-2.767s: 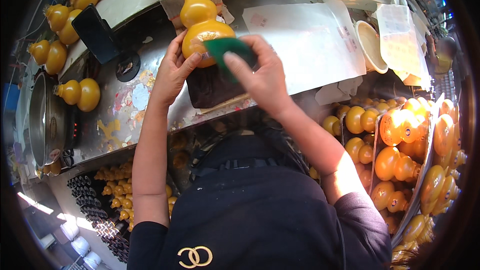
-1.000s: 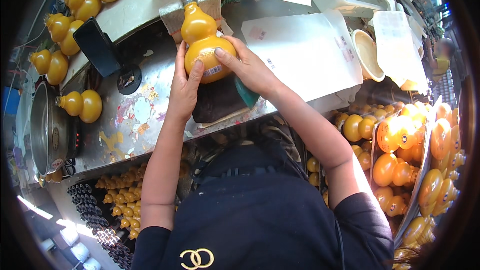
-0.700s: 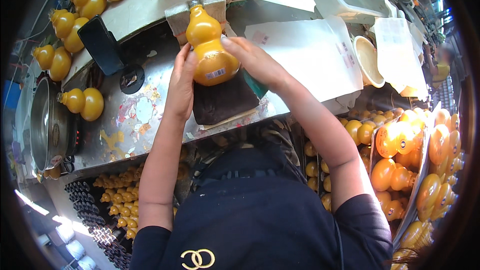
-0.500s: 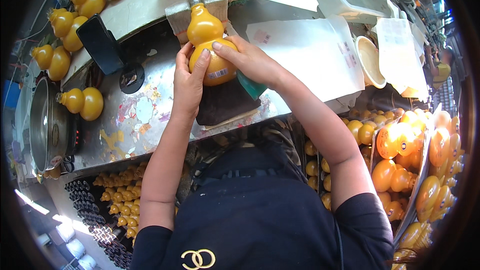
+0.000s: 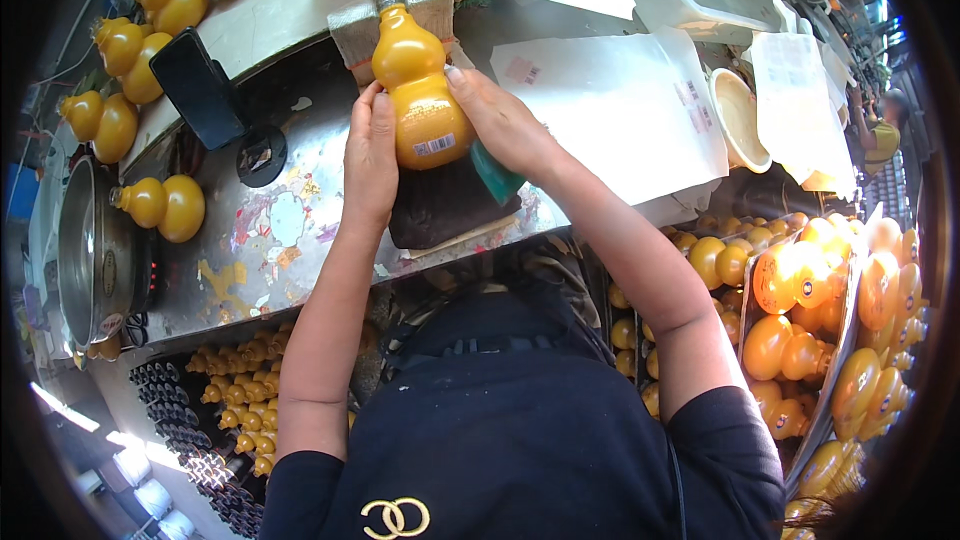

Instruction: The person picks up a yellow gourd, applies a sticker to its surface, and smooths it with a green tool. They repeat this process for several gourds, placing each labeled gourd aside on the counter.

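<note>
A yellow gourd-shaped bottle (image 5: 420,90) lies on a dark pad (image 5: 440,205) on the steel bench, its neck pointing away from me against a cardboard rest (image 5: 355,25). A small label shows on its lower belly. My left hand (image 5: 370,155) presses flat against the bottle's left side. On the bottle's right side, my right hand (image 5: 500,120) grips it and also holds a green sponge (image 5: 495,172) tucked under the palm.
More yellow gourd bottles (image 5: 160,205) lie on the bench at left beside a black phone (image 5: 200,85) and a steel pot (image 5: 90,250). White paper sheets (image 5: 620,100) cover the right of the bench. Crates of filled bottles (image 5: 820,310) stand at right; small bottles (image 5: 240,415) below.
The bottle has been turned on the pad, so its small label now faces up. The green sponge went from on top of the bottle to under my right palm beside it.
</note>
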`<control>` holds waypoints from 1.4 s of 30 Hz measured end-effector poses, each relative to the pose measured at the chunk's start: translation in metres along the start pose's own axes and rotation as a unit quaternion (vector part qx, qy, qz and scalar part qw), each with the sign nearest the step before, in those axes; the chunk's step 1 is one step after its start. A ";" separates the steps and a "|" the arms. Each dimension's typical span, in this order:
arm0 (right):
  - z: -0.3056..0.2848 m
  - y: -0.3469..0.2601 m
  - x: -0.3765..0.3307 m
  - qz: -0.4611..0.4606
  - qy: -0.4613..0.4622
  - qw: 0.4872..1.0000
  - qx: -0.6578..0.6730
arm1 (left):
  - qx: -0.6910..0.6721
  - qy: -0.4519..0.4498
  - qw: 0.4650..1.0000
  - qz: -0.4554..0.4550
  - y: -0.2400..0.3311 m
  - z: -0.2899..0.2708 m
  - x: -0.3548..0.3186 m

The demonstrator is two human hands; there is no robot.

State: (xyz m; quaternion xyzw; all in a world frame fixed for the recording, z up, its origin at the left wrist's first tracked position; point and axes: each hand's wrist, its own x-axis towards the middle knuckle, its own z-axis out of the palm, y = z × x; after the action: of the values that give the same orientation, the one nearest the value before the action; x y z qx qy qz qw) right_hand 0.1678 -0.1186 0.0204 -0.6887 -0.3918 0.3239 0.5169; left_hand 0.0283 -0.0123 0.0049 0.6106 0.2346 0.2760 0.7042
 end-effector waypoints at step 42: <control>-0.041 0.016 -0.026 0.200 0.032 0.878 0.434 | -0.056 -0.033 0.998 0.003 0.005 -0.001 -0.017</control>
State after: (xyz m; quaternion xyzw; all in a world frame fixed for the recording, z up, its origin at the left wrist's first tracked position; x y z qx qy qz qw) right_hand 0.1938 -0.1627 0.0169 -0.4688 -0.0491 0.5358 0.7006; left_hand 0.0150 -0.0224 0.0100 0.5795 0.1935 0.2708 0.7439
